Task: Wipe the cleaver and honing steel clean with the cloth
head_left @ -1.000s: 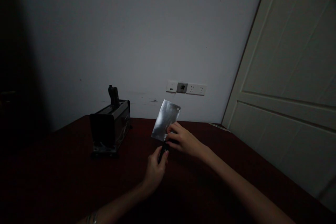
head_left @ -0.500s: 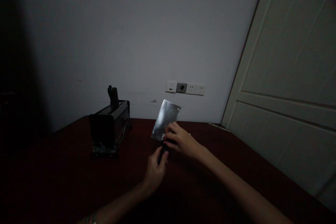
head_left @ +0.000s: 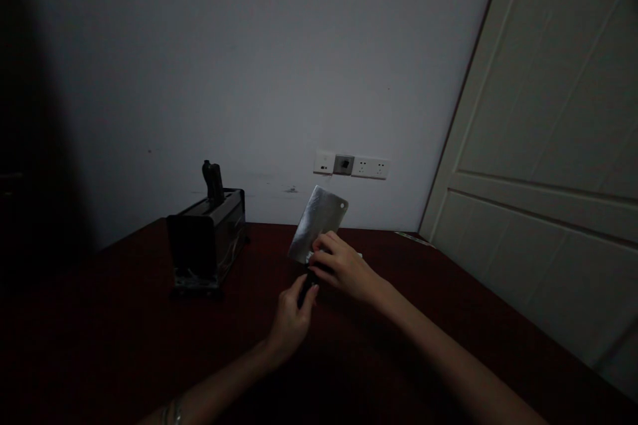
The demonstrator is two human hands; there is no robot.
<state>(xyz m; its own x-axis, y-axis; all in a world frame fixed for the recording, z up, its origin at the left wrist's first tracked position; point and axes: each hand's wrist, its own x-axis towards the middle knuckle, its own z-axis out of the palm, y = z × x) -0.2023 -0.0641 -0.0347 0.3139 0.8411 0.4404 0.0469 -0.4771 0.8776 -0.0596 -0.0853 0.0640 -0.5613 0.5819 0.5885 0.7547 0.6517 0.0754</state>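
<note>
A cleaver (head_left: 319, 219) with a wide, shiny blade and a hole near one top corner is held up at a tilt above the table. My left hand (head_left: 293, 312) is closed round the lower part of its black handle. Higher up, my right hand (head_left: 341, 262) has its fingers curled over the place where handle and blade meet. Small white bits show at its fingertips and behind its knuckles, too little to name. Left of my hands stands a knife block (head_left: 229, 219) with a dark front, and black handles (head_left: 213, 182) stick up from its top.
The dark red table (head_left: 269, 239) runs back to a grey wall (head_left: 249, 80). Sockets (head_left: 369, 167) sit low on that wall behind the blade. A pale panelled door (head_left: 523, 239) rises along the right side. The room is dim, darkest at the left.
The blade has tipped slightly to the right and up, and its bright glare has dulled. Both hands keep nearly the same places on the cleaver.
</note>
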